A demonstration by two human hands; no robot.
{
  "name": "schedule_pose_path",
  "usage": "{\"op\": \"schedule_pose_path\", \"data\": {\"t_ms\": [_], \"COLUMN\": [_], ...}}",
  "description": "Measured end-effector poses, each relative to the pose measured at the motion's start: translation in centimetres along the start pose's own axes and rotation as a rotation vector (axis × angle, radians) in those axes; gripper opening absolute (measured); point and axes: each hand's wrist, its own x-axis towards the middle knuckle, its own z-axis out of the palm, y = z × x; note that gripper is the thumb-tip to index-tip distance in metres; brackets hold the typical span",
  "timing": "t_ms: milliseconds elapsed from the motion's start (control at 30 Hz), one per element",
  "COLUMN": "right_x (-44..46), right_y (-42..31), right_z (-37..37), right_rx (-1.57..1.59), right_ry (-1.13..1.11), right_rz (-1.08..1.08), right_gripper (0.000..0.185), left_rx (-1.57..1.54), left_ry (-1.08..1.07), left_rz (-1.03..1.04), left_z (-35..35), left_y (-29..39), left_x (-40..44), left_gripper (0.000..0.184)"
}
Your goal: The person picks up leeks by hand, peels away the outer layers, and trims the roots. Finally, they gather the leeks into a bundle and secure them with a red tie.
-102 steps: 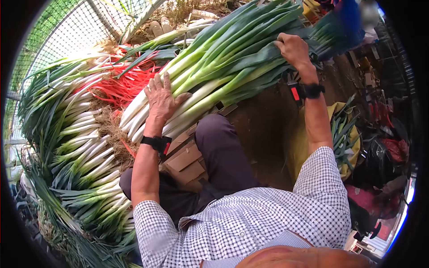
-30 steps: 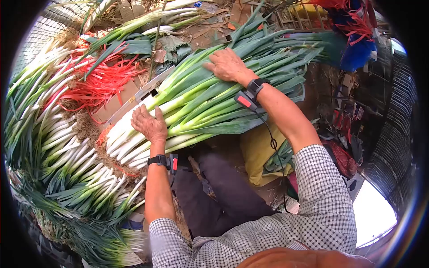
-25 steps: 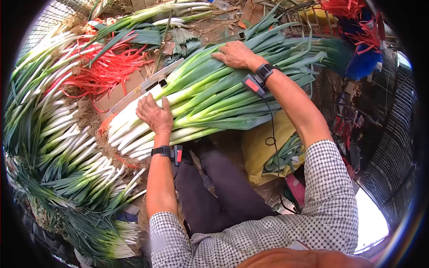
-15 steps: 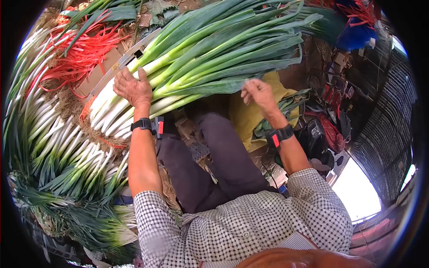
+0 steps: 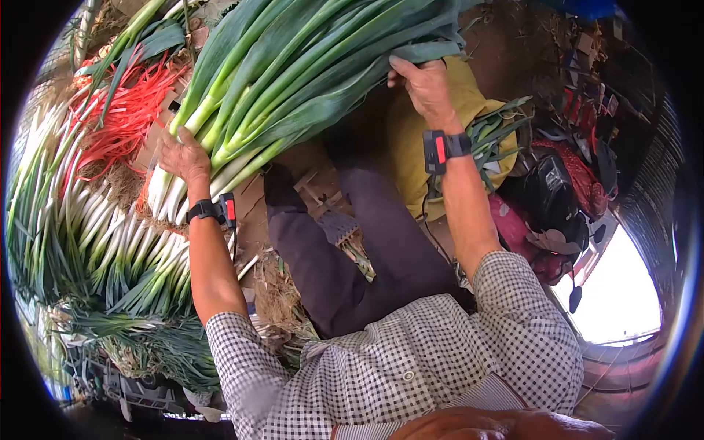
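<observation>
A large bunch of leeks (image 5: 279, 81) lies aslant across the upper middle, white root ends at the lower left and broad green leaves at the upper right. Near the white stems, my left hand (image 5: 185, 155) is closed round the bunch's left side. Its fingertips are partly hidden. At the bunch's right edge my right hand (image 5: 429, 88) has curled fingers against an outer green leaf (image 5: 422, 51), which it seems to pinch. A black strap with a small red-marked device circles each wrist.
Red plastic strips (image 5: 128, 110) lie in a heap at the upper left. Rows of more leeks (image 5: 95, 242) fill the left side. A yellow sack (image 5: 414, 158) with loose green leaves (image 5: 499, 139) is on the right, beside dark and red bags (image 5: 579, 176). My legs (image 5: 396, 235) are below the bunch.
The bunch has shifted left and upward in view, and my left hand with it. My right hand has moved upward along the leaf side and now touches the leaves.
</observation>
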Motion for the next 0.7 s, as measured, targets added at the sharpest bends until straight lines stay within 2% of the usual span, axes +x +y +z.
{"op": "schedule_pose_path", "data": {"t_ms": [67,133,200,267,333,367,400,467,500,533,600,667,700], "right_x": [1.7,2.4,2.9,2.9,3.5,4.3,4.8,5.8,6.8,6.7,7.0,2.5,0.8], "right_y": [-1.3,-1.3,-0.5,-0.4,-1.4,-1.9,-4.3,-4.7,-5.3,-4.9,-2.1,-3.5,-1.5], "right_z": [0.8,0.4,0.1,0.0,-0.1,-0.4,-0.3,-2.8,-3.4,-3.8,-6.6,-6.9,-7.4], "right_rx": [-0.125,-0.183,-0.166,-0.18,-0.249,-0.28,-0.434,-0.032,-0.212,-0.167,0.078,0.0,0.051], "right_ry": [-0.023,-0.039,-0.063,-0.06,-0.083,-0.129,-0.201,-0.429,-0.357,-0.134,0.115,0.355,0.386], "right_rz": [0.095,0.13,0.109,0.154,0.235,0.269,0.393,0.353,0.343,0.173,-0.02,0.018,0.04], "right_gripper": [0.017,0.019,0.021,0.024,0.025,0.026,0.029,0.024,0.027,0.03,0.035,0.031,0.033], "left_rx": [0.031,0.045,0.012,0.026,0.037,0.058,0.077,0.112,0.13,0.153,0.186,0.202,0.211], "left_ry": [-0.046,-0.068,-0.079,-0.053,-0.184,-0.178,-0.173,-0.152,-0.135,-0.119,-0.117,-0.122,-0.121], "left_rz": [0.038,0.169,0.309,0.63,0.748,0.751,0.754,0.751,0.747,0.736,0.725,0.722,0.727], "left_z": [-0.1,-1.1,-2.9,-4.2,-4.3,-3.3,-1.8,0.3,0.9,1.2,1.5,1.5,1.4], "left_y": [-0.3,1.5,5.9,13.6,20.1,21.2,22.0,22.7,22.8,22.7,22.7,22.9,23.1], "left_x": [0.5,1.0,0.8,-1.2,-3.2,-3.4,-3.5,-3.7,-3.2,-3.1,-3.4,-3.4,-3.5], "left_gripper": [0.066,0.07,0.079,0.099,0.111,0.112,0.113,0.115,0.116,0.116,0.116,0.116,0.117]}}
